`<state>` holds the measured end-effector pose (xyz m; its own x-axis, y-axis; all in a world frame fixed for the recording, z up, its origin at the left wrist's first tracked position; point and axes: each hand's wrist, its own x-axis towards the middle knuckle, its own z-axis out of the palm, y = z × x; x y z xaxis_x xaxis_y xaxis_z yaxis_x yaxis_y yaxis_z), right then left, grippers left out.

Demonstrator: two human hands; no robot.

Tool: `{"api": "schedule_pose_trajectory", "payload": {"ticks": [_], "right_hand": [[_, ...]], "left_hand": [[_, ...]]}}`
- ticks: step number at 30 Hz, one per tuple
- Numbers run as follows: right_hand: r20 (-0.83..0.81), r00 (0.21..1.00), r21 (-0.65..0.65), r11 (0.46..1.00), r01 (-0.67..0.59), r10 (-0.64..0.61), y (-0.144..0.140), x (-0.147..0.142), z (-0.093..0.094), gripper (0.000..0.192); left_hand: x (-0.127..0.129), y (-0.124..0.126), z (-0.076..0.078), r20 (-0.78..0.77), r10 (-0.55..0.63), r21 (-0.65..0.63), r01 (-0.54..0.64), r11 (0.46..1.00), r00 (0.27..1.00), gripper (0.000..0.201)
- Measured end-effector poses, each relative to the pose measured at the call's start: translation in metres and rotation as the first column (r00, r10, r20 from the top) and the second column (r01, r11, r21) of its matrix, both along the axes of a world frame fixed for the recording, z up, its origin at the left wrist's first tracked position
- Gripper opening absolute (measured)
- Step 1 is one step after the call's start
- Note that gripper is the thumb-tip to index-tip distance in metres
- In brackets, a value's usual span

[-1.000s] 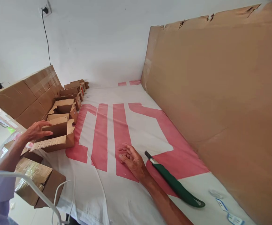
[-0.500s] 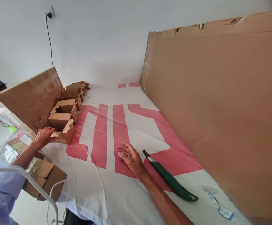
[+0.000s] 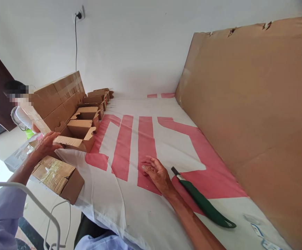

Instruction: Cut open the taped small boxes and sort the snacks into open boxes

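Note:
My left hand [image 3: 45, 145] touches the near flap of an open small cardboard box [image 3: 75, 135], the closest one in a row of several small boxes [image 3: 93, 104] along the left edge of the white and red cloth [image 3: 130, 139]. My right hand [image 3: 157, 173] rests palm down on the cloth with fingers spread and nothing in it. A green-handled knife [image 3: 203, 205] lies just right of that hand.
A large cardboard sheet [image 3: 252, 104] leans against the wall on the right. A big taped carton [image 3: 54, 100] stands left of the box row. A plastic-wrapped box [image 3: 59, 177] sits below the surface's edge. Another person sits at far left. White metal tubing [image 3: 36, 208] crosses the lower left.
My left hand pushed the near box back into the row and now rests on its flap. The view turned left, bringing another person into sight. My right hand stayed put.

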<state>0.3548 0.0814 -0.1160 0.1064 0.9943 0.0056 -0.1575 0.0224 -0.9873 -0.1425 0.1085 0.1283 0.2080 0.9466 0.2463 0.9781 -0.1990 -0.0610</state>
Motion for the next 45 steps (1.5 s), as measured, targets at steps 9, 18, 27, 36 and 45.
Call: {"api": "schedule_pose_trajectory", "payload": {"ticks": [9,18,27,36,45], "right_hand": [[0.071,0.997,0.043,0.999,0.021,-0.024,-0.003,-0.006,-0.004,0.070],[0.241,0.968,0.147,0.988,0.036,-0.071,-0.026,-0.022,0.002,0.057],[0.254,0.962,0.197,0.969,-0.148,0.096,-0.080,-0.079,0.044,0.054],[0.142,0.970,0.167,0.961,-0.221,0.198,-0.099,-0.082,0.058,0.068],[0.143,0.971,0.126,0.969,-0.211,0.192,-0.073,-0.066,0.059,0.074]], "left_hand": [[-0.028,-0.084,-0.018,0.246,0.180,0.016,-0.189,0.982,0.952,0.067],[-0.020,-0.168,-0.085,0.292,0.361,0.151,-0.416,0.897,0.886,0.054],[0.046,-0.187,-0.106,0.507,0.270,0.201,-0.418,0.886,0.819,0.046],[0.110,-0.186,-0.119,0.867,0.016,0.060,-0.136,0.989,0.498,0.043],[0.115,-0.164,-0.124,0.979,0.131,-0.126,-0.043,0.991,0.153,0.060]]}}
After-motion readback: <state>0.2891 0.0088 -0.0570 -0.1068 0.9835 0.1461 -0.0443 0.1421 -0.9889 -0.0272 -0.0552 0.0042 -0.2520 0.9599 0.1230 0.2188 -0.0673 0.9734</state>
